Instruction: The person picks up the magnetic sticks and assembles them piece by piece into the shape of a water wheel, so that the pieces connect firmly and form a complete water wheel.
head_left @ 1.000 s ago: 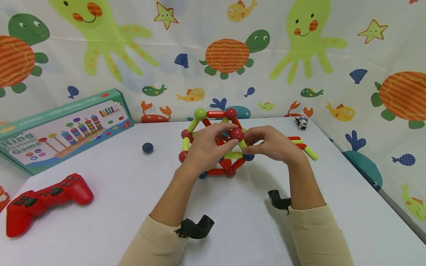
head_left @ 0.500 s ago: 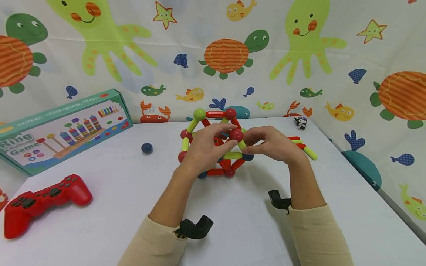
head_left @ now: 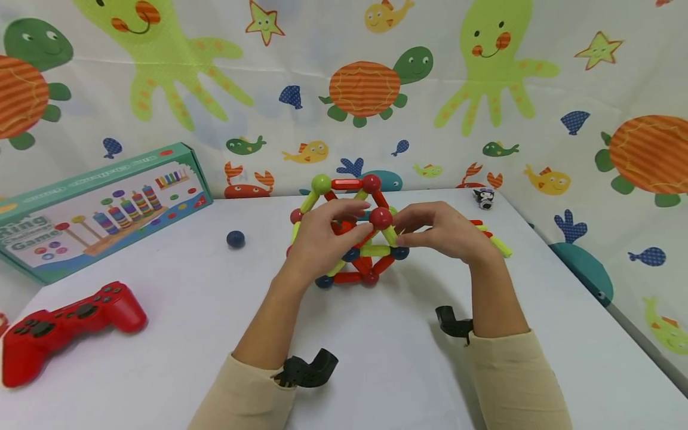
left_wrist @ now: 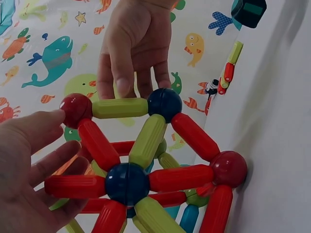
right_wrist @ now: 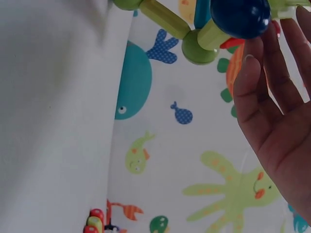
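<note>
A frame of red and yellow-green rods joined by red, blue and green balls (head_left: 349, 233) stands mid-table. My left hand (head_left: 322, 239) grips its left side, fingertips by a red ball (left_wrist: 75, 109) and a red rod (left_wrist: 97, 143). From the right, my right hand (head_left: 438, 233) pinches a yellow-green rod (left_wrist: 119, 108) that runs from that red ball to a blue ball (left_wrist: 164, 104). In the right wrist view, my right hand's fingers (right_wrist: 272, 97) lie just below a blue ball (right_wrist: 240, 17).
A few loose rods (head_left: 491, 236) lie behind my right hand. A small figurine (head_left: 485, 197) stands at the table's far edge. A loose blue ball (head_left: 235, 239), a ring game box (head_left: 97, 209) and a red game controller (head_left: 64, 322) sit on the left of the white table (head_left: 172, 298).
My left hand has shifted slightly up and left on the frame, now covering its lower left red ball. My right hand has kept its hold.
</note>
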Motion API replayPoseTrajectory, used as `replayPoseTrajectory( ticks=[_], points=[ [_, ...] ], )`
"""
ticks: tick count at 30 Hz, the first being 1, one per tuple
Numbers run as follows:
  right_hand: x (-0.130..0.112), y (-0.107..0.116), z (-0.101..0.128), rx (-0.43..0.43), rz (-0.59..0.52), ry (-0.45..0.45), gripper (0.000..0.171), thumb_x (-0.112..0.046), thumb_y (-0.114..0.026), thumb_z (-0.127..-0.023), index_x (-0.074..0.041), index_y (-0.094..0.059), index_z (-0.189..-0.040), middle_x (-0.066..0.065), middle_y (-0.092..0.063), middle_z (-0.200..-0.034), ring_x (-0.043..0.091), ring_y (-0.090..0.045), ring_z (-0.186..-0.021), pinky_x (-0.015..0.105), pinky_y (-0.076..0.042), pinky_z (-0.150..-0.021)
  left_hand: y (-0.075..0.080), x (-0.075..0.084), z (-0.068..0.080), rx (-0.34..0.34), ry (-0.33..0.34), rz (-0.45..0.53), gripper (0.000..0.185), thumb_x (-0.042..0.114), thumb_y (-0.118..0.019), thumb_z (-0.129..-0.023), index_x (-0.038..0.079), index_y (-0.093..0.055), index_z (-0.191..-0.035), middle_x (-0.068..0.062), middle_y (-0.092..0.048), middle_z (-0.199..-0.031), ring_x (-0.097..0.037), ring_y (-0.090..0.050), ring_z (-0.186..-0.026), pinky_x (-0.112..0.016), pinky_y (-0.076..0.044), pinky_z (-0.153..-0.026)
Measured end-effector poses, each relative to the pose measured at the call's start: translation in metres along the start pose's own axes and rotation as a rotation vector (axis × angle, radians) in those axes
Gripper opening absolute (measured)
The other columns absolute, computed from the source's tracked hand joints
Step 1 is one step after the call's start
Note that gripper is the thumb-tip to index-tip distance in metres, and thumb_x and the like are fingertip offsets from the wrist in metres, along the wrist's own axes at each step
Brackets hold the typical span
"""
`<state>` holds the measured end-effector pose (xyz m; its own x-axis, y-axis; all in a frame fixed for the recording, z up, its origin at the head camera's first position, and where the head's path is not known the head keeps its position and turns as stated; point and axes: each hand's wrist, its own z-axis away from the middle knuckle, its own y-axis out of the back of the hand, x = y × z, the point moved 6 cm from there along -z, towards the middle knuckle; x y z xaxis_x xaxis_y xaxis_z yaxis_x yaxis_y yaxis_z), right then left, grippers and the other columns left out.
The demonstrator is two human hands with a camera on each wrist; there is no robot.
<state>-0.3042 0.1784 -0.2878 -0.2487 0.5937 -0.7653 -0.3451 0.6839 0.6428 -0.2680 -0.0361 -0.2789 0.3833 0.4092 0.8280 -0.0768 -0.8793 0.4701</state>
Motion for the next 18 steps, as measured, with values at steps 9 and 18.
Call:
replayPoseTrajectory(
  ticks=[9, 18],
  points=[
    [0.008, 0.009, 0.006, 0.04, 0.007, -0.005, 0.027, -0.025, -0.074, -0.095, -0.017, -0.074, -0.12, 0.004, -0.07, -0.121, 0.024, -0.064, -0.111, 0.039, -0.055, -0.092, 0.022, -0.014, 0.005, 0.067, 0.014, 0.089, 0.036, 0.027, -0.07, -0.1, 0.018, -0.067, -0.135, -0.001, -0.071, -0.125, -0.017, -0.064, -0.118, -0.04, -0.056, -0.102],
    [0.022, 0.025, 0.014, 0.095, 0.04, -0.045, 0.029, -0.031, -0.073, -0.096, -0.02, -0.072, -0.123, 0.004, -0.072, -0.119, 0.023, -0.067, -0.107, 0.039, -0.054, -0.093, 0.081, -0.052, 0.016, 0.298, 0.126, 0.058, 0.043, 0.045, -0.061, -0.103, 0.021, -0.066, -0.138, 0.002, -0.069, -0.132, -0.013, -0.063, -0.121, -0.035, -0.055, -0.102]
  ],
)
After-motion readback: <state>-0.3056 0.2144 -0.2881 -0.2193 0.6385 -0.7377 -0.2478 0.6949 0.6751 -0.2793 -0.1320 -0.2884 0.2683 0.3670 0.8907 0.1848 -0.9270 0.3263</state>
